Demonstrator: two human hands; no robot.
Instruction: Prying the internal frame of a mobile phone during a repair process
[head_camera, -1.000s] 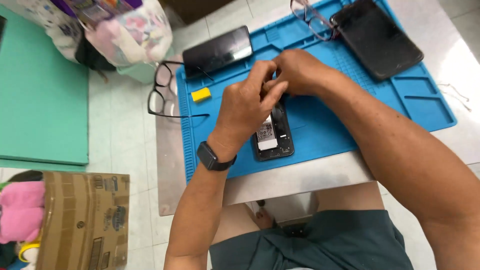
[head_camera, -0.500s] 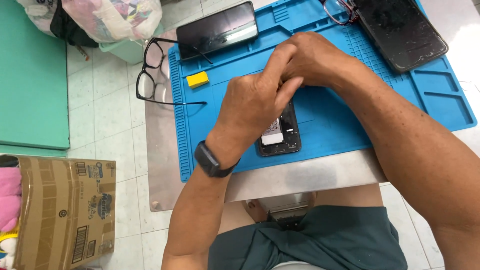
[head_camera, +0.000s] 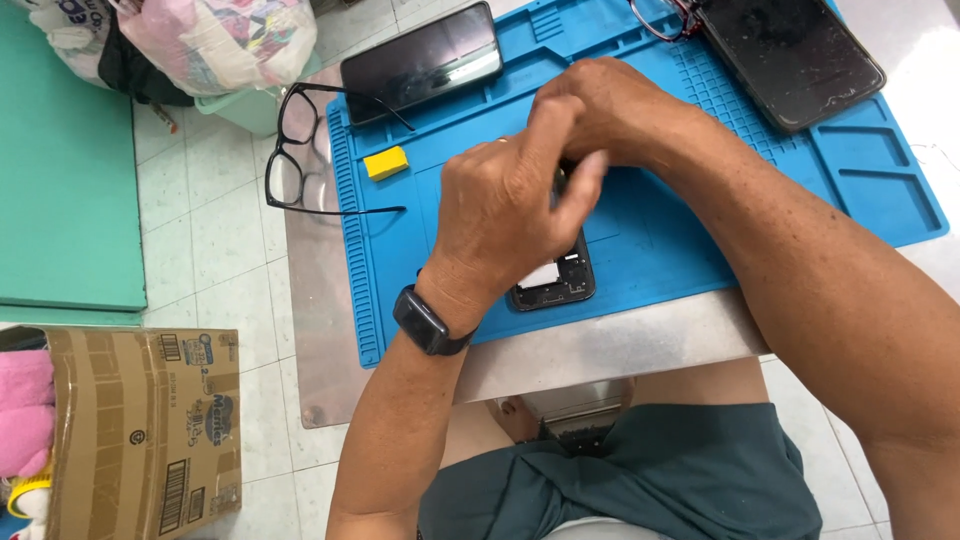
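The opened phone (head_camera: 553, 280) lies on the blue mat (head_camera: 660, 240) just under the left hand (head_camera: 510, 205), whose fingers meet the right hand (head_camera: 600, 110) above it, grips hidden, while a yellow block (head_camera: 385, 162) sits near the mat's left edge.

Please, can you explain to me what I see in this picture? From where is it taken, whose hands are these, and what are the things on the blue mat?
The picture comes from a camera worn on a person's head, looking down at their own two bare hands; there is no machine. The left hand, with a black wristwatch, and the right hand meet over an opened black phone body lying on a blue rubber work mat. Whether the fingers hold a small tool or part is hidden.

Also on the mat: a small yellow block, a black phone with a dark screen and a larger dark phone. Black-framed glasses rest at the mat's left edge. On the floor stands a brown cardboard box.
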